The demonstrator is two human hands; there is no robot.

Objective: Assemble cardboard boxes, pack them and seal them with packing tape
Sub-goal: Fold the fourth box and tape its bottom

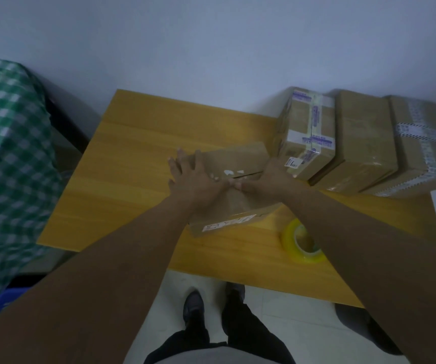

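My left hand (193, 177) and right hand (266, 179) press flat, fingertips nearly meeting, on the box (232, 158) mid-table (132, 153). Three boxes (308, 132) beside it look done. This one is closed but untaped, and the tape (302, 241) lies near.

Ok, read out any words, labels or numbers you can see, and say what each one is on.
Nothing here reads clearly.
Middle cardboard box: white label strip on its near side, print too blurred.
Left sealed box: purple print on its tape, too blurred; small white sticker, dark marks unreadable.
Right sealed box: black-and-white patterned tape, no legible text.
Packing tape roll: no print visible.
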